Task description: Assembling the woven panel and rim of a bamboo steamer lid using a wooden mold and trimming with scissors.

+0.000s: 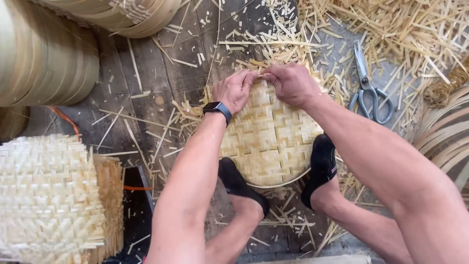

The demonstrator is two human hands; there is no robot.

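Far left sits a stack of woven mats point(49, 195), and then comes the left hand point(234, 90), watch point(218, 108) on its wrist, fingers pinched on strips at the far rim of the round woven tray point(268, 142). The right hand point(292, 83) meets it there, clenched on the same edge, both equally near. The tray lies flat toward the body, pinned by two feet, with scissors point(366, 85) lying right.

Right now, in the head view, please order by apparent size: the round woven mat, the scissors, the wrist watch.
1. Round woven mat, largest.
2. Scissors.
3. Wrist watch, smallest, though it sits nearer the camera.
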